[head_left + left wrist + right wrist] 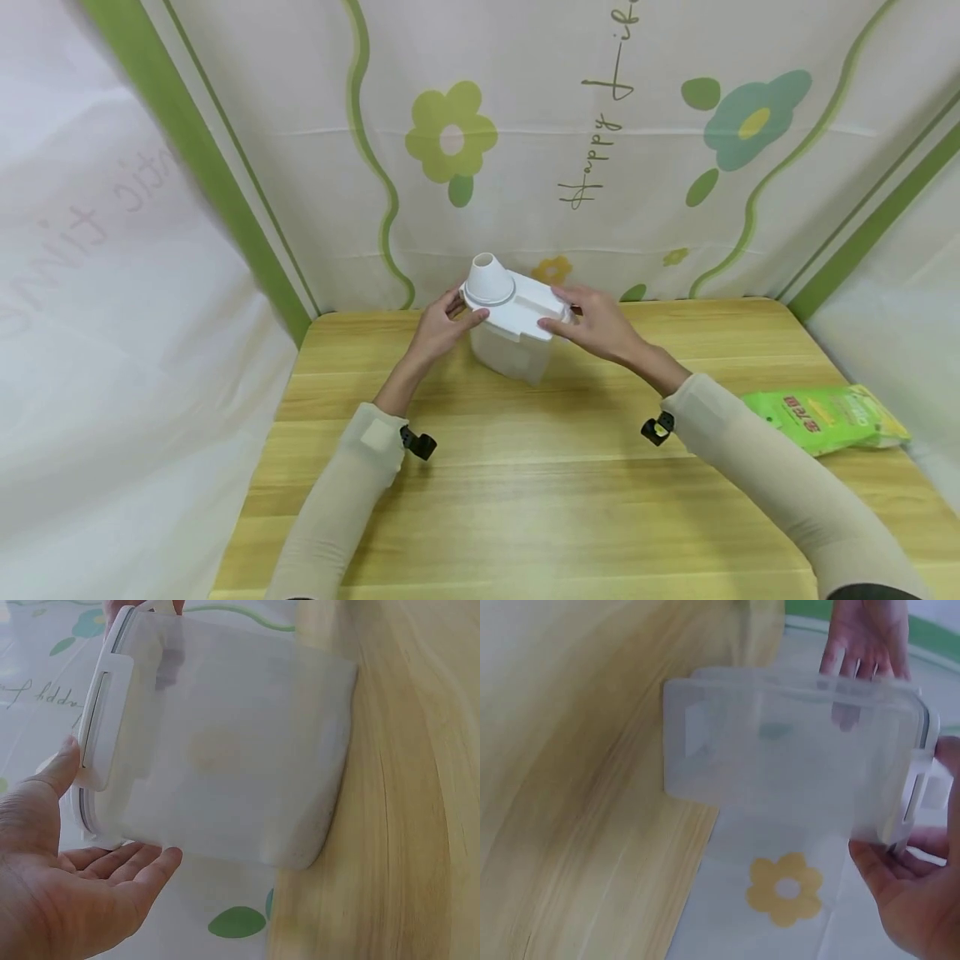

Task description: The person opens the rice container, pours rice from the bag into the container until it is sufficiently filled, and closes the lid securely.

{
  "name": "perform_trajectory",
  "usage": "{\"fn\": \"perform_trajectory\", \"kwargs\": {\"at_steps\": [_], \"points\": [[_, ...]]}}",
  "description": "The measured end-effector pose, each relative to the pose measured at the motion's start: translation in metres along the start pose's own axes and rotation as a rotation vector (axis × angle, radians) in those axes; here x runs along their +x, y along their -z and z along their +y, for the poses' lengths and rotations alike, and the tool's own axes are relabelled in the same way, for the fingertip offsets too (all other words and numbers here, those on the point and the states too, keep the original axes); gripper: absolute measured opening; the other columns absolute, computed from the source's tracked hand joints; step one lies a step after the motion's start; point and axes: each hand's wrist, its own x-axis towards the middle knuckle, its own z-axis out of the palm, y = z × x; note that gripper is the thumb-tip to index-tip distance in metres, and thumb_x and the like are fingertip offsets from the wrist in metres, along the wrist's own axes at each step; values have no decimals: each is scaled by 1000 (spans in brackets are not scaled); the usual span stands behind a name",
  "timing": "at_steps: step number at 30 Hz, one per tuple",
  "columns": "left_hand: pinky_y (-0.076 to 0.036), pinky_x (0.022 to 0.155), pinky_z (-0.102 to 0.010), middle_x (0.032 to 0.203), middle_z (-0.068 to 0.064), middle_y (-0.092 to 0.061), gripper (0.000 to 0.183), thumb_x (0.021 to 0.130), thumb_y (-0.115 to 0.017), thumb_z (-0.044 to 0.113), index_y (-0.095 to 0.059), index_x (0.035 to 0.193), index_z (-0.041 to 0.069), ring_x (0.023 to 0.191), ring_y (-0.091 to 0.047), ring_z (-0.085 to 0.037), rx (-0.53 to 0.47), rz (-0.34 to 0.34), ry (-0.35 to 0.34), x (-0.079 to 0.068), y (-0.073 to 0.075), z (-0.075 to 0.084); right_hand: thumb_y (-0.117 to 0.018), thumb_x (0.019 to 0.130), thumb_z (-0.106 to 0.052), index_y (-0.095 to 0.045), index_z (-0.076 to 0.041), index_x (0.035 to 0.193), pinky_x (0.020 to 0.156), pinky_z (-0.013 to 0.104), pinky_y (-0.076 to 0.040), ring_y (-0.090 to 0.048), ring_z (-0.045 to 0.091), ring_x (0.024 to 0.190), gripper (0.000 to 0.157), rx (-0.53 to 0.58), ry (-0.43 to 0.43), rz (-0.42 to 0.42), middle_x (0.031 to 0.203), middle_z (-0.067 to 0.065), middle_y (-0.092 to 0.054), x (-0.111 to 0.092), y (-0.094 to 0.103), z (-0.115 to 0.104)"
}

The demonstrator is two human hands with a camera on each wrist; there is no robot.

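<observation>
A translucent white plastic storage container (510, 357) stands near the table's far edge, slightly tilted in the head view. Its white lid (525, 315) bears a cone-shaped spout (487, 282) at the left end. My left hand (444, 325) grips the left end, thumb at the lid's edge and fingers along the wall below. At the other end my right hand (596, 323) holds the lid's rim between thumb and fingers. Through the clear wall (780, 742) in the right wrist view, no contents show. A clip (105, 720) runs along the lid's side in the left wrist view.
A green printed bag (832, 417) lies at the right of the wooden table (525, 500), beside my right forearm. Just behind the table hangs a white curtain (525, 167) with flowers, and more fabric closes off both sides. Small black cameras (418, 444) sit on both wrists.
</observation>
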Motion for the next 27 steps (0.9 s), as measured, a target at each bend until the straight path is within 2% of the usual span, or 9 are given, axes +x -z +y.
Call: {"fn": "perform_trajectory", "kwargs": {"at_steps": [6,10,14,16,19,21,24,27], "points": [[-44,119,-39,163,-16,-46,83,99,-77,40,-37,165,8,150,-47,-31,-86,-17,33,4,-1,1,-83,93,-36,-58,8,145,77,43,-59,-69,31,97,73,-103,21,77,131,28,-69,-6,-6,-12],[-46,117,-38,161,-17,-50,79,100,-75,40,-41,162,5,147,-50,-31,-104,-5,53,7,-2,1,-85,91,-38,-64,8,140,68,39,-56,-67,28,84,71,-138,27,114,114,24,-74,-10,-10,-17],[-49,114,-37,159,-18,-52,72,102,-73,41,-48,159,5,146,-52,-30,-124,9,76,9,-4,2,-87,89,-40,-74,4,122,64,36,-54,-66,26,77,56,-145,36,154,96,15,-74,-14,-13,-23],[-51,112,-38,157,-19,-53,69,103,-72,41,-50,157,5,144,-54,-30,-148,15,87,10,-5,3,-88,88,-40,-75,2,110,64,35,-54,-66,25,75,49,-152,43,171,90,12,-74,-16,-14,-26],[-52,111,-40,154,-18,-55,65,104,-69,39,-51,156,5,140,-57,-30,-188,19,95,11,-6,3,-89,86,-41,-73,1,100,61,34,-53,-64,24,71,47,-178,57,178,85,10,-71,-20,-16,-32],[-52,111,-41,151,-18,-58,63,105,-68,38,-52,155,4,137,-59,-31,-198,28,93,11,-8,3,-89,86,-42,-72,1,97,59,34,-52,-62,23,68,48,-205,64,172,83,11,-70,-22,-17,-36],[-51,112,-46,148,-19,-60,62,106,-67,38,-53,154,3,135,-60,-33,-194,36,82,12,-9,4,-89,86,-44,-72,4,101,61,35,-55,-64,24,71,54,-245,63,144,88,13,-72,-23,-15,-40],[-50,113,-48,147,-19,-61,64,106,-66,42,-54,153,2,135,-59,-34,-122,43,55,13,-10,4,-88,87,-46,-72,7,111,68,41,-60,-70,28,81,60,-271,36,85,99,18,-75,-22,-7,-42]]}}
